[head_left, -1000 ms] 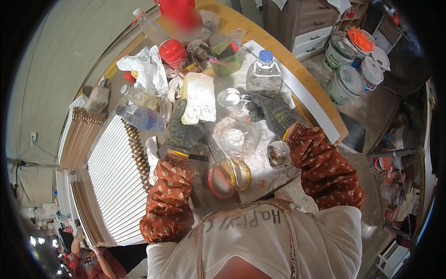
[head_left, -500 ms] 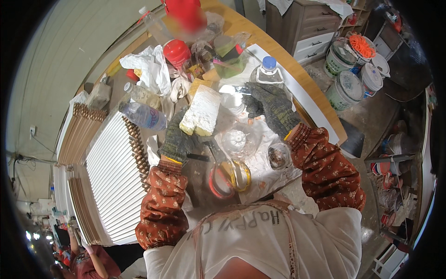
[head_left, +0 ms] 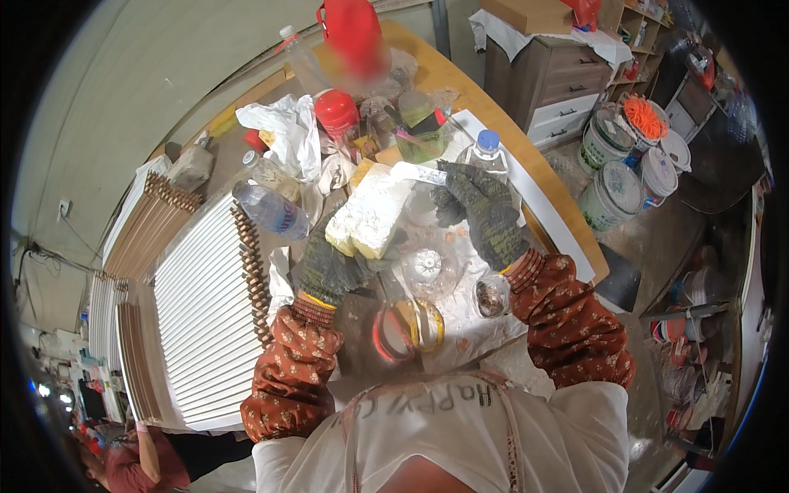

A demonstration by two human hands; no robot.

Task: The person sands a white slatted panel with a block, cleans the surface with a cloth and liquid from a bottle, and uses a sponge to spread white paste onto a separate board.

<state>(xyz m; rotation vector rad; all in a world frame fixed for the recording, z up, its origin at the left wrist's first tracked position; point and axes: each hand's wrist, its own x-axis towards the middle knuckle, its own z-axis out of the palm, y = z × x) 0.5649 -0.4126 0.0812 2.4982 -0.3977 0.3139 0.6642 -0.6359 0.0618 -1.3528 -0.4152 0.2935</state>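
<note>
My left hand, in a dark grey-green knit glove, grips a pale yellow block coated in white on top. It looks like foam or sponge. In my right hand, gloved alike, is a thin flat scraper blade, its bright end close to the block's far right corner; whether they touch I cannot tell. Below my hands lie a clear plastic dome, a small cup with brown residue, and tools with a red loop handle and a yellow one.
Bottles, white crumpled paper, a red-lidded jar and a green container crowd the table's far side. At left stand stacked white strips. Buckets stand on the floor at right; another person is at lower left.
The scraper blade in my right hand has come nearer the block. My left hand has turned the block so it tilts more to the right. The whole view has shifted slightly.
</note>
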